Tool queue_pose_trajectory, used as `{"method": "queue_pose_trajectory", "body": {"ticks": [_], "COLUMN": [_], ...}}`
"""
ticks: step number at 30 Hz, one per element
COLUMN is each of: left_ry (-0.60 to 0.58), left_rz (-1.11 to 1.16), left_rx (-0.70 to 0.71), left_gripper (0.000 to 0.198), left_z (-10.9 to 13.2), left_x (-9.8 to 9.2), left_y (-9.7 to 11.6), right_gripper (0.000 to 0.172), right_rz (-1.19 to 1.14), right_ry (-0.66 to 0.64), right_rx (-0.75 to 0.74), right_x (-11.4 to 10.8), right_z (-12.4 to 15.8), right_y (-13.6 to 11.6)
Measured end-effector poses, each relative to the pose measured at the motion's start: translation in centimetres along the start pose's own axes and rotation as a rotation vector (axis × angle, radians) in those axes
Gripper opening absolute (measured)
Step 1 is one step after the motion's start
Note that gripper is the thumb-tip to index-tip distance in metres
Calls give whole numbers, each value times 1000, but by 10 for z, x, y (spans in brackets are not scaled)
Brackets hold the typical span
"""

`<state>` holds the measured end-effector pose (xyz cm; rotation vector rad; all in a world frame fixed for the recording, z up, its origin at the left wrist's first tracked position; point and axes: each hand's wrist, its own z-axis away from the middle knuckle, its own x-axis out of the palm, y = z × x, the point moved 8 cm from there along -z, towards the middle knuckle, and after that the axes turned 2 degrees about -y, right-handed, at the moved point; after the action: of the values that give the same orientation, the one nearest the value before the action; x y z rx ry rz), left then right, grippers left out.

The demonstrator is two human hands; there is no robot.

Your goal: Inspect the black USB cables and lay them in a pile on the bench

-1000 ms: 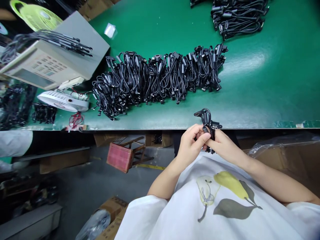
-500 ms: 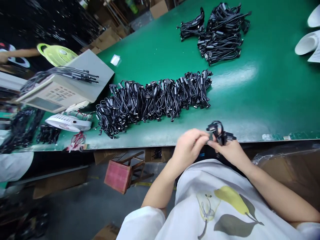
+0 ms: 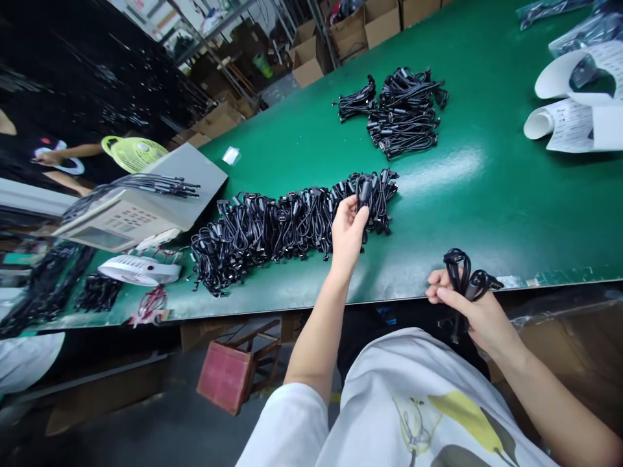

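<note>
My left hand (image 3: 348,230) reaches over the long row of coiled black cables (image 3: 257,227) on the green table. Its thumb and fingers are closed around a black cable (image 3: 365,190) at the right part of the row. Near the table's front edge, my right hand (image 3: 487,318) is closed on a small bunch of black cables (image 3: 467,279). Loops of that bunch stick up above the fingers, and some ends hang below the hand. How many cables it holds I cannot make out.
Further back on the table (image 3: 491,214) lie stacked cable bundles (image 3: 406,113). White paper sheets (image 3: 574,126) curl at the right. To the left stand a grey machine (image 3: 131,214), a green fan (image 3: 136,154) and a white fan (image 3: 141,269). Below is a red stool (image 3: 224,377). A co-worker's arm (image 3: 63,155) shows far left.
My left hand has left the right hand and moved forward and left to the cable row, where it grips a cable. My right hand has shifted slightly right, still holding its bunch.
</note>
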<state>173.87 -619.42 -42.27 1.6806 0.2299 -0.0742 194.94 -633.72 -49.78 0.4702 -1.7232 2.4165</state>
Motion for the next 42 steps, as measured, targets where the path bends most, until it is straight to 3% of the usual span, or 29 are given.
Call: {"method": "queue_pose_trajectory", "body": {"ticks": [3, 5, 7, 10, 13, 16, 20, 26, 31, 34, 37, 42], "left_ry": [-133, -197, -217, -145, 39, 64, 68, 29, -52, -107, -152, -203], "left_rz": [432, 589, 642, 456, 243, 268, 386, 558, 683, 761, 782, 845], "left_rx": [-210, -380, -450, -334, -195, -252, -341, -403, -415, -481, -540, -641], "left_gripper": [27, 32, 35, 36, 43, 36, 33, 31, 21, 23, 29, 30], "left_z": [63, 101, 124, 132, 130, 132, 135, 136, 137, 140, 144, 150], "left_x": [15, 30, 37, 18, -16, -26, -25, -25, -26, -23, -18, -5], "left_y": [3, -2, -8, -11, -10, -17, -27, -31, -25, -28, -31, -38], "right_gripper": [24, 35, 38, 28, 14, 10, 18, 17, 15, 17, 25, 36], "right_rz": [-39, 35, 185, 445, 680, 840, 901, 812, 742, 614, 465, 200], "right_ry": [-52, -123, -144, -52, 24, -50, -98, -63, -148, -232, -230, -256], "right_rx": [-32, -23, 32, -8, -325, -634, -739, -678, -635, -383, -89, 222], "right_x": [16, 34, 46, 46, 45, 59, 69, 72, 79, 79, 73, 73], "right_z": [-5, -7, -6, -2, 8, 24, 32, 31, 34, 24, 17, 17], "right_y": [-7, -8, -4, -4, -21, -30, -30, -36, -39, -30, -11, 21]}}
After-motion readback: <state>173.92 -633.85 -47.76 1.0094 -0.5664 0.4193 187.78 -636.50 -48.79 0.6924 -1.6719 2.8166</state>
